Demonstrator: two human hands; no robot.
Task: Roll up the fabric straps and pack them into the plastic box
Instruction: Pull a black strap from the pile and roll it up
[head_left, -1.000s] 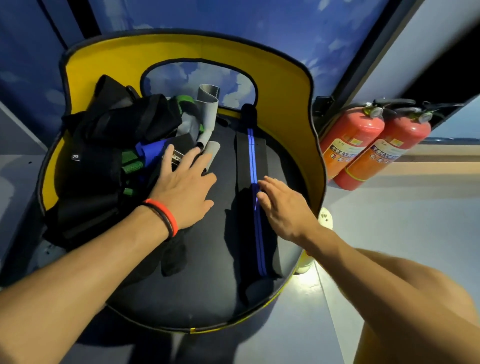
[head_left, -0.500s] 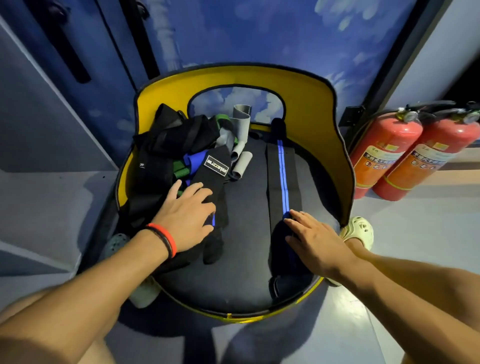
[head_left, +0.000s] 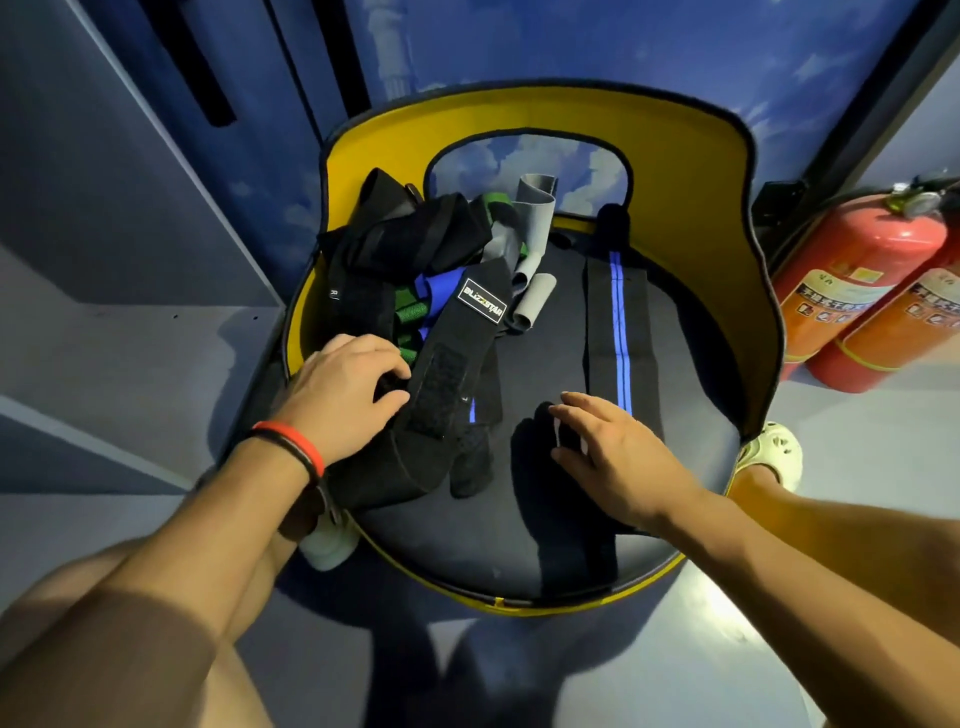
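Straps lie heaped on the left of the chair seat, and the left hand curls round the edge of the labelled black strap. Right hand, fingers straight, rests flat on the blue-striped strap laid out alongside.

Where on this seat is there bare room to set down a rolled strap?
Best: the bare cushion between the labelled strap and the blue-striped strap, ahead of the right hand. Also the front strip, nearer the camera than the labelled strap's end. Crowded: the seat's left half under the strap pile, which the left hand grips.
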